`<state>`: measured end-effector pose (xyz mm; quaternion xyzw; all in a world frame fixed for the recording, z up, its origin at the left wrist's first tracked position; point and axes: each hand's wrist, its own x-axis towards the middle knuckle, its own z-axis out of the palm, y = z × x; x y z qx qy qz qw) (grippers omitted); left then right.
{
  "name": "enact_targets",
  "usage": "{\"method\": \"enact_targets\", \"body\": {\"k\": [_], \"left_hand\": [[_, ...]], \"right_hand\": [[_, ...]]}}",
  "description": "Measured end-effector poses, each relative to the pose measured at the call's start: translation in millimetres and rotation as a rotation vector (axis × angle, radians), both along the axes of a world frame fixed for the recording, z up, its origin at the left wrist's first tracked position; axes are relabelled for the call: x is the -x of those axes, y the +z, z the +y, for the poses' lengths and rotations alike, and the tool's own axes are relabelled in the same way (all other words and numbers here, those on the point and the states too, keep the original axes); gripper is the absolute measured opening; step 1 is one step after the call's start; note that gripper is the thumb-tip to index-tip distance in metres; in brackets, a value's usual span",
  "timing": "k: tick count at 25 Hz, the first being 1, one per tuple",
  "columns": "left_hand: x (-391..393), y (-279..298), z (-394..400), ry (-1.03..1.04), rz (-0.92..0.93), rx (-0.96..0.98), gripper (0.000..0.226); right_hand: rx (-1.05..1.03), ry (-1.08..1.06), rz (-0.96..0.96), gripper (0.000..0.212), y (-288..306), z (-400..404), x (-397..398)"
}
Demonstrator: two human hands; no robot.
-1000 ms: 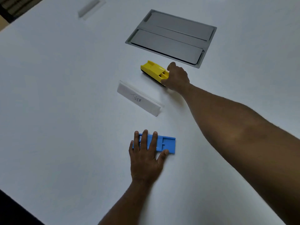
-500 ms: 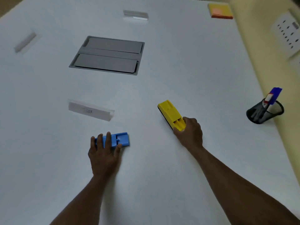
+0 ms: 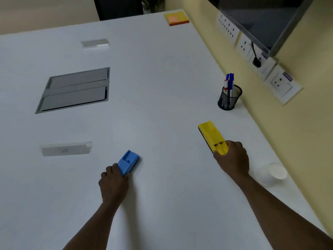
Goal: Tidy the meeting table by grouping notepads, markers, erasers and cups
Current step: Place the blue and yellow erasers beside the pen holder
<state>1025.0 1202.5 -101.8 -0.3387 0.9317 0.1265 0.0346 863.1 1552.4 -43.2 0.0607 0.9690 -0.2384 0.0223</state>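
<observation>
My left hand grips the near end of a blue whiteboard eraser that rests on the white table. To the right, my right hand holds the near end of a yellow eraser, which points away from me. A black mesh cup with several markers stands beyond the yellow eraser near the wall. A white paper cup lies on its side just right of my right wrist. An orange and yellow sticky notepad sits at the far right corner.
A grey cable hatch is set into the table at the left. A clear name stand sits left of the blue eraser, another name stand farther back. The yellow wall with sockets borders the table's right edge.
Both hands have slid their erasers to the right, toward the wall side. The blue eraser has turned from flat under my palm to gripped at its end. The view has swung right.
</observation>
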Motion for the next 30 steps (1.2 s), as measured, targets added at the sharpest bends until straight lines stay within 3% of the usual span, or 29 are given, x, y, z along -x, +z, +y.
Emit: {"method": "enact_targets", "body": {"k": [4, 13, 24, 30], "left_hand": [[45, 14, 94, -0.086, 0.101, -0.155, 0.049], [134, 38, 232, -0.065, 0.102, -0.438, 0.052], [217, 17, 318, -0.097, 0.037, -0.484, 0.070], [247, 9, 346, -0.060, 0.044, -0.595, 0.084]], "right_hand": [[-0.047, -0.114, 0.014, 0.052, 12, 43, 25], [-0.131, -0.214, -0.196, 0.055, 3, 105, 81], [-0.224, -0.158, -0.262, 0.052, -27, 129, 118], [-0.150, -0.148, -0.161, 0.068, -17, 138, 116]]}}
